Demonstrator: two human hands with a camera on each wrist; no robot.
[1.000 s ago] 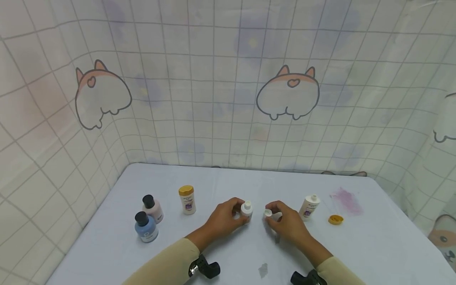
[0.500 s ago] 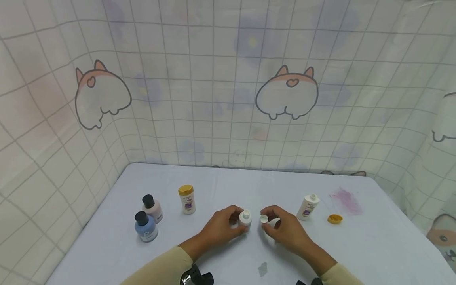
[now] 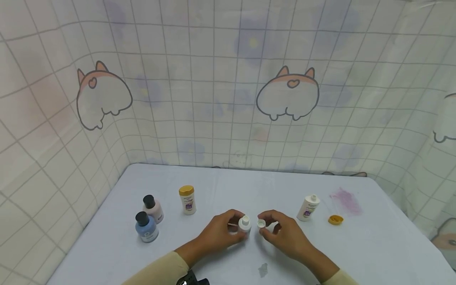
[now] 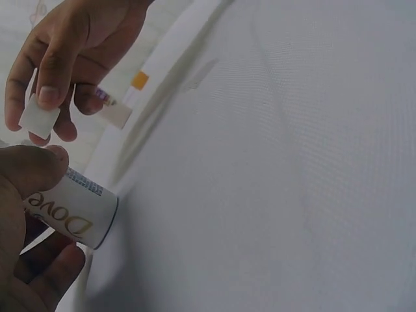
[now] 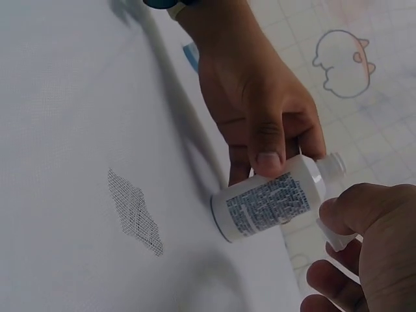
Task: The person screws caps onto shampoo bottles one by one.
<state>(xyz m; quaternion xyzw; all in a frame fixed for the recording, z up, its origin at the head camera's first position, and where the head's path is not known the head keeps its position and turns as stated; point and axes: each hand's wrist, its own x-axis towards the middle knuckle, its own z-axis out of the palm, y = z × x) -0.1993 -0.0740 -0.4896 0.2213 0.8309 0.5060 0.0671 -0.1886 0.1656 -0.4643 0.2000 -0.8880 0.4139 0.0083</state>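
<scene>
1 Dove btl. [image 5: 265, 200], uncapped, R of yellow-capped btl. [image 3: 188, 201], gripped in L hand [image 3: 221, 233]; 1 white cap [image 3: 261, 224], farther R of same, pinched in R hand [image 3: 285, 234]—I'd keep Dove btl. upright, unsqueezed, cap level.

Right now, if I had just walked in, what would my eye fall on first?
Likely the middle of the white table: the left hand grips a white bottle with its neck uncovered, while the right hand pinches a white cap beside it. Next, perhaps the round cartoon animals on the gridded backdrop behind, and the pink stain towards the table's far right corner.
</scene>
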